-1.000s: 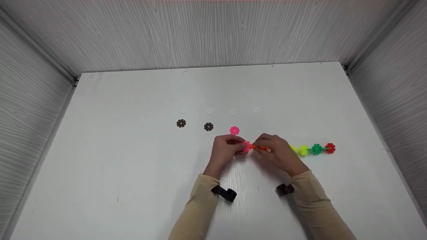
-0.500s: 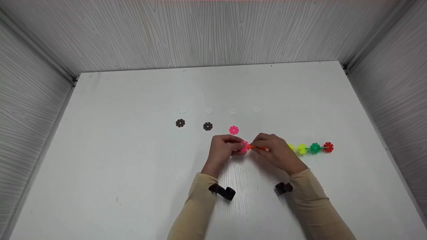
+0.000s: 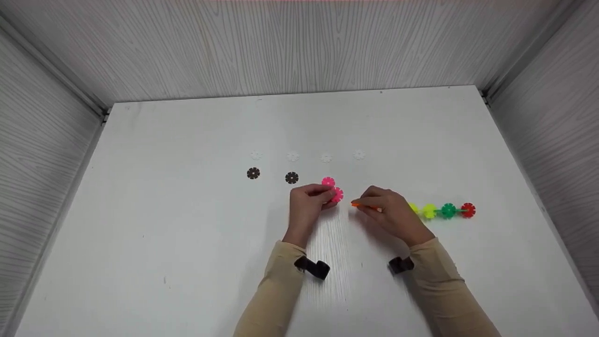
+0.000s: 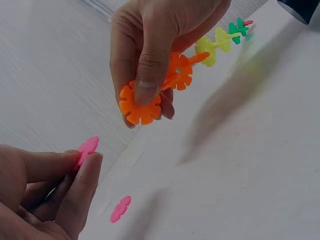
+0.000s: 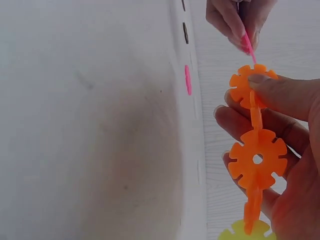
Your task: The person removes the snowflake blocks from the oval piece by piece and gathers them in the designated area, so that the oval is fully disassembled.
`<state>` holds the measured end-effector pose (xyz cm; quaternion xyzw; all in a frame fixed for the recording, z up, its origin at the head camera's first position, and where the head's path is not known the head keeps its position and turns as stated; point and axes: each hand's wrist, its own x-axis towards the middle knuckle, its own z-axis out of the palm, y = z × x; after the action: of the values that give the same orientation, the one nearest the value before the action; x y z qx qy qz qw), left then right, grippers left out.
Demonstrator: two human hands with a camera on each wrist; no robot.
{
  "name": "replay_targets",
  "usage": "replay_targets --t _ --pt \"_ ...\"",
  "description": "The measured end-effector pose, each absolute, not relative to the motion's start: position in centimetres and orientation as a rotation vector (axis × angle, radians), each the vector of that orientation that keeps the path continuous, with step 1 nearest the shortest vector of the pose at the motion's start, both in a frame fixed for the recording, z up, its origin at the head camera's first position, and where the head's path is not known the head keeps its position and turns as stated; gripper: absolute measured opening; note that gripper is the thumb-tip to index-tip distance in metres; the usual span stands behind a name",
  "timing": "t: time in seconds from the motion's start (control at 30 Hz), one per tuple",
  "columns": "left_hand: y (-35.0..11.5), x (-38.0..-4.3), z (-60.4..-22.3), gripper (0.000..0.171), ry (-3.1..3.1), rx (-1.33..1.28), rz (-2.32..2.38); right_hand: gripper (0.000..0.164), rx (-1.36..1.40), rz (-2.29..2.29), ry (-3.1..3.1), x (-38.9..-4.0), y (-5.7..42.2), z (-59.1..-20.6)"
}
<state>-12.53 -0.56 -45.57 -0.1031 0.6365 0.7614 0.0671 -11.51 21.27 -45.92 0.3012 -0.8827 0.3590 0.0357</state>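
Observation:
My left hand [image 3: 305,208] pinches a pink slotted plastic disc [image 4: 88,147] between thumb and fingers. Across a small gap, my right hand [image 3: 390,213] grips the end of a chain of interlocking slotted discs. Its thumb presses the end orange disc [image 5: 241,86]; further orange discs [image 5: 257,150] run along the palm. Beyond the hand the chain carries on through yellow discs [image 3: 429,211] and green discs [image 3: 448,210] to a red disc [image 3: 468,210]. In the head view the right hand hides part of the chain. A second pink disc [image 3: 328,180] lies just beyond my left fingertips.
Two dark brown discs [image 3: 292,178] lie left of the loose pink one on the white table [image 3: 187,234]. Behind them runs a row of several white discs [image 3: 293,157], faint against the surface. Pale wood-grain panels [image 3: 299,47] wall the table at the back and sides.
The pink disc in my left hand has come away from the orange end of the chain, moving left and slightly toward the back. The right hand keeps its grip, and the chain's tail has shifted slightly right.

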Motion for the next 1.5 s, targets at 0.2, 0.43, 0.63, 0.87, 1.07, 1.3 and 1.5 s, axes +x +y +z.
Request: replay_targets --t 0.2,0.43,0.63,0.87,1.07,1.3,1.5 --pt "0.3 -13.6 -44.9 0.013 2.028 -0.27 2.146 0.024 0.86 1.168 -2.702 -11.4 21.6 -45.6" --pt "2.6 -15.7 -44.6 0.009 2.195 -0.222 2.021 0.023 0.85 1.188 -2.68 -11.3 22.2 -45.6" --pt "4.4 -17.4 -45.3 0.006 2.373 -0.213 1.831 0.022 0.839 1.204 -2.652 -11.3 22.4 -45.8" --pt "5.3 -18.0 -46.2 0.012 2.577 -0.197 1.558 0.02 0.814 1.187 -2.694 -11.2 22.6 -45.9" --pt "5.8 -18.1 -46.3 0.014 2.583 -0.175 1.527 0.023 0.769 1.218 -2.726 -11.1 22.5 -45.7" --pt "5.8 -18.3 -46.0 0.01 2.556 -0.197 1.54 0.022 0.792 1.201 -2.709 -11.2 22.5 -45.6" --pt "5.5 -18.4 -45.8 0.004 2.563 -0.2 1.518 0.023 0.79 1.18 -2.718 -11.2 22.4 -45.8"
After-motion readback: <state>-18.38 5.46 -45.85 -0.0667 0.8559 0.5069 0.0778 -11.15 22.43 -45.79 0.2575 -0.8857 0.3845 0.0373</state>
